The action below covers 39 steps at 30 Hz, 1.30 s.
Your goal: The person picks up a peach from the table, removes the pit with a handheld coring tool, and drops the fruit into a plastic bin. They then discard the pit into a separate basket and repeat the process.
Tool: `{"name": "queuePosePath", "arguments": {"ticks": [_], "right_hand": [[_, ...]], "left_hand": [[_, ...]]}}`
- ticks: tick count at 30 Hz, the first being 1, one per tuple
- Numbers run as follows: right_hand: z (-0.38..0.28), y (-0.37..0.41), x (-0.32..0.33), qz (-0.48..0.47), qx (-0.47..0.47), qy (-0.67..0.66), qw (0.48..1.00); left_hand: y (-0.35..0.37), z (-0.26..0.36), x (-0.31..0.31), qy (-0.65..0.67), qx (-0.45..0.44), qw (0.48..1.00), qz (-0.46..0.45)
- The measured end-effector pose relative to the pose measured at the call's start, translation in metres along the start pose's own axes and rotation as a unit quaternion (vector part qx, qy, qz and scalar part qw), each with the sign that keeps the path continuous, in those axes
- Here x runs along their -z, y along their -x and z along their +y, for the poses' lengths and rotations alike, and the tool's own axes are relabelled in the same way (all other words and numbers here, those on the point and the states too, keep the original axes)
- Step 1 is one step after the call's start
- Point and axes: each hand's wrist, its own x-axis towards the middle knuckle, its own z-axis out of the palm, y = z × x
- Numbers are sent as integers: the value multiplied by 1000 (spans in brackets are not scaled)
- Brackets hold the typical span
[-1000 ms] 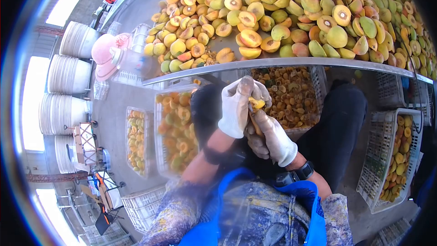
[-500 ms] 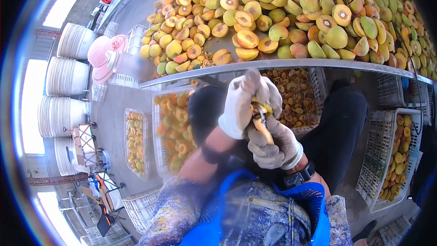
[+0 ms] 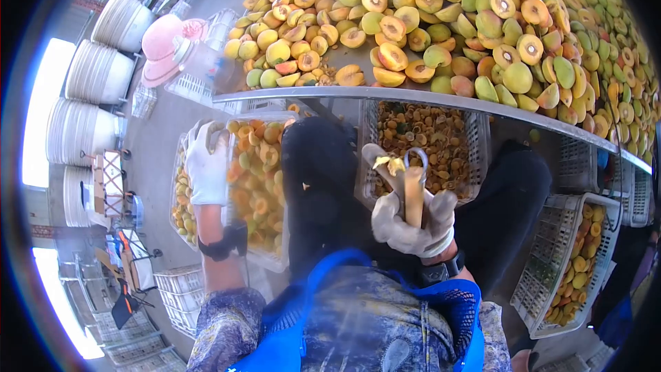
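My right hand (image 3: 413, 226), in a soiled pale glove, is closed around the wooden handle of a pitting tool (image 3: 414, 196). The tool stands upright with its curved metal loop at the top, and a yellowish scrap of fruit (image 3: 390, 164) clings beside it near my fingertips. My left hand (image 3: 208, 169), in a white glove, is out at the left above the edges of two crates. Its fingers are spread and slightly bent, and no fruit shows in them. Beside it is a crate of peach halves (image 3: 256, 186); another crate of halves (image 3: 183, 200) is partly hidden behind that hand.
A metal-edged table (image 3: 441, 96) piled with halved peaches (image 3: 392, 27) spans the front. Under it, between my knees, sits a crate of pits and scraps (image 3: 430, 138). Another fruit crate (image 3: 571, 265) stands at right. A pink hat (image 3: 162, 48) and stacked white tubs (image 3: 100, 72) are at left.
My hands have separated. The left one has moved from the tool to the crates at left and opened; the right one has lowered slightly, still gripping the pitting tool. The view has shifted a little.
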Motion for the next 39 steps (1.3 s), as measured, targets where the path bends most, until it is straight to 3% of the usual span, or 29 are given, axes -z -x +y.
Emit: {"name": "queuePosePath", "arguments": {"ticks": [1,3,5,8,11,14,15,17,19,20,21,22,24,25,28,29,31,32,33,34,39], "right_hand": [[-2,-3,2,-4,32,73,997],[-4,-5,11,-56,6,13,998],[-4,-8,13,-64,-2,-30,997],[-4,-11,13,-56,-1,-62,996],[-5,-12,13,-45,5,-53,998],[-6,-10,5,17,35,55,998],[-7,-10,-2,73,54,157,983],[-8,-8,-16,193,70,418,885],[-8,-11,-16,185,147,454,859],[-13,-8,-11,206,160,619,741],[-11,-9,-8,196,159,625,738],[-8,-9,-6,186,159,632,735],[-8,-9,-13,208,126,730,639],[-8,-10,-17,216,109,773,586],[-9,-9,-23,205,51,762,613],[-8,-15,-20,174,79,724,663],[-20,-16,-36,283,-35,593,753],[-19,-10,-21,243,25,440,864],[-17,-6,-9,191,68,264,943],[-12,-6,-3,189,136,194,953],[-15,-3,-6,185,150,92,967]], "left_hand": [[2,14,6,71,14,997,-30],[7,68,17,226,13,974,-16],[10,114,28,249,-71,966,-2],[14,153,31,314,-204,925,-60],[19,164,16,373,-212,895,-117],[21,174,11,411,-190,873,-181],[24,181,16,413,-186,869,-199],[32,186,13,402,-192,864,-235],[35,183,14,407,-159,865,-248],[36,180,13,410,-142,864,-254],[37,177,8,404,-161,868,-238],[36,179,10,440,-119,843,-286],[36,183,17,504,-30,778,-375],[48,188,12,599,61,712,-361],[42,194,19,571,126,705,-401],[40,192,19,589,129,690,-401],[39,188,20,614,157,665,-395],[38,185,21,625,171,652,-393],[38,179,13,616,80,704,-346],[37,176,13,622,76,698,-346],[34,169,15,633,65,685,-356]]}}
